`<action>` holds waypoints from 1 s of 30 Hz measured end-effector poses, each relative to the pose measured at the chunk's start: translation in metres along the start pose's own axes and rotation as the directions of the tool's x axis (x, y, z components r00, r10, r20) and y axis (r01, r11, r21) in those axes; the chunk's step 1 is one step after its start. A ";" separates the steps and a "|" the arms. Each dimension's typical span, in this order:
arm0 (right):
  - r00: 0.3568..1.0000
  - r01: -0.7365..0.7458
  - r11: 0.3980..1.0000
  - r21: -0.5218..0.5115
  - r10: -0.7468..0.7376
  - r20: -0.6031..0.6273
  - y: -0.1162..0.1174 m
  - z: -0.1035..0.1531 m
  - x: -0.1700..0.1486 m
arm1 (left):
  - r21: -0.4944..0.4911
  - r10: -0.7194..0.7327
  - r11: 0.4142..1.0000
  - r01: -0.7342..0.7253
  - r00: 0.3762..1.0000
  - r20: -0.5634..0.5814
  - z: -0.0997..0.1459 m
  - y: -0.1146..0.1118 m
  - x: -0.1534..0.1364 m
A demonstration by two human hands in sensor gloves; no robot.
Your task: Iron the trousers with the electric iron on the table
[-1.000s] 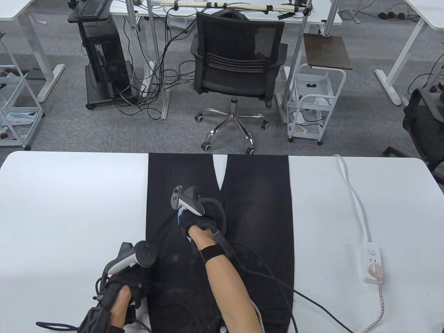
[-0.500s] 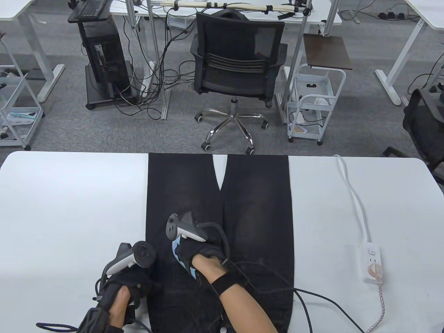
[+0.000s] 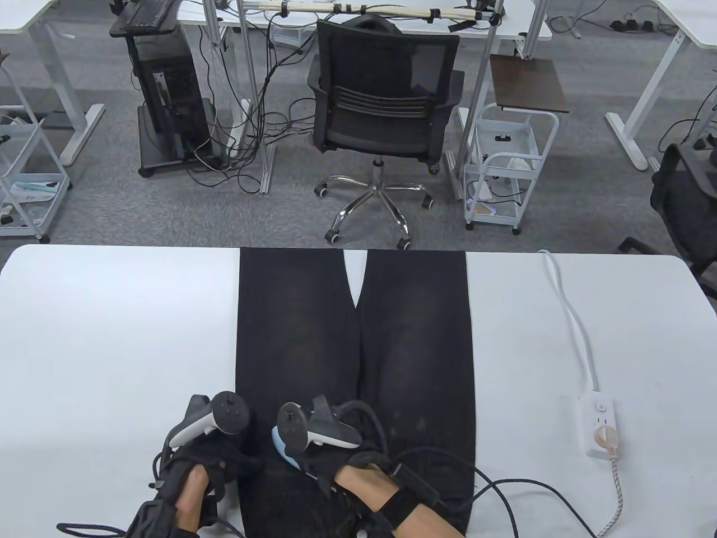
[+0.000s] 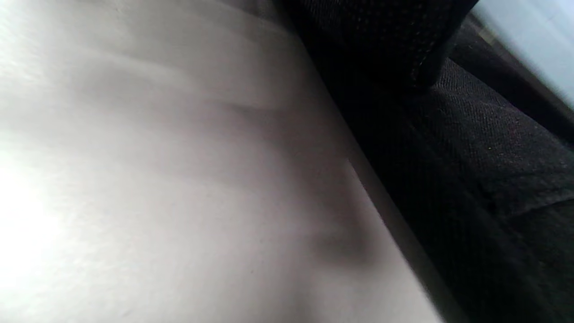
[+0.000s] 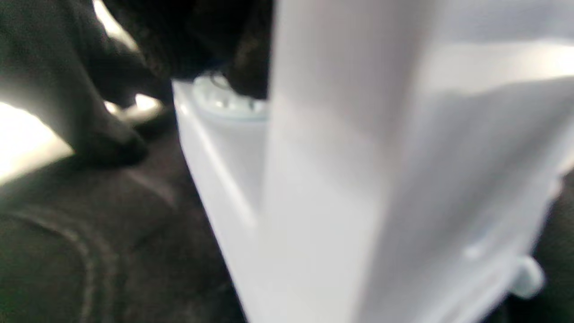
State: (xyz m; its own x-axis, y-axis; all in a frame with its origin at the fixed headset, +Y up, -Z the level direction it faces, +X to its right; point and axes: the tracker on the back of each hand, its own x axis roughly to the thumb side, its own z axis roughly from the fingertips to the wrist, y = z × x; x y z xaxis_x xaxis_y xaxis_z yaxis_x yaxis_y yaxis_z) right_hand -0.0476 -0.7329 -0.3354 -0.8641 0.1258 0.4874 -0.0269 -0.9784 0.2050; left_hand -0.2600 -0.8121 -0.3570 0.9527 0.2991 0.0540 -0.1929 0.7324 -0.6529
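Black trousers lie flat on the white table, legs pointing away and the waist at the near edge. My right hand grips a pale blue and white iron low on the left trouser leg, close to the waist. The right wrist view is filled by the blurred white iron, with gloved fingers on it and dark fabric beneath. My left hand rests on the trousers' left edge beside the iron. The left wrist view shows a gloved finger on the fabric.
A white power strip lies on the table to the right, its white cable running to the far edge and a braided cord plugged in. Black glove cables trail over the trousers. An office chair stands beyond the table.
My right hand has drawn the iron back along the left trouser leg, from about its middle to near the waist. The left hand has stayed where it was.
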 end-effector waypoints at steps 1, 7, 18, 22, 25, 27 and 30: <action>0.999 0.040 0.998 -0.045 -0.040 0.007 -0.004 0.008 -0.006 | 0.007 -0.005 1.000 0.005 1.000 0.001 0.000 0.000 0.000; 0.972 0.226 0.938 -0.264 -0.235 -0.005 -0.046 0.079 -0.076 | 0.062 -0.014 0.998 0.012 1.000 0.024 0.007 0.007 0.003; 0.866 0.259 0.760 -0.596 -0.456 -0.204 -0.026 0.151 -0.195 | 0.155 -0.090 0.987 0.048 0.957 0.276 -0.010 0.055 0.121; 0.877 0.205 0.798 -0.567 -0.407 -0.257 -0.011 0.141 -0.197 | 0.056 -0.217 0.976 0.210 0.948 0.234 -0.049 0.050 0.160; 0.891 0.145 0.808 -0.572 -0.358 -0.280 -0.007 0.141 -0.195 | -0.069 -0.307 0.942 0.328 0.927 0.213 -0.082 0.032 0.173; 0.887 0.137 0.805 -0.577 -0.359 -0.290 -0.007 0.141 -0.196 | -0.176 -0.357 0.903 0.392 0.912 0.200 -0.100 0.014 0.172; 0.875 0.136 0.802 -0.582 -0.373 -0.308 -0.006 0.142 -0.201 | -0.222 -0.242 0.930 0.292 0.943 0.227 -0.102 0.006 0.167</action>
State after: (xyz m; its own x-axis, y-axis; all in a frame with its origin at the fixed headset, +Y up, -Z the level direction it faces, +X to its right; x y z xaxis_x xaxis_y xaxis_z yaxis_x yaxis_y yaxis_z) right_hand 0.1976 -0.7288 -0.3141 -0.9012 0.4242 0.0889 -0.4320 -0.8627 -0.2630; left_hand -0.0779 -0.8198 -0.4287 0.8920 0.2441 0.3805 0.1508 0.6327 -0.7596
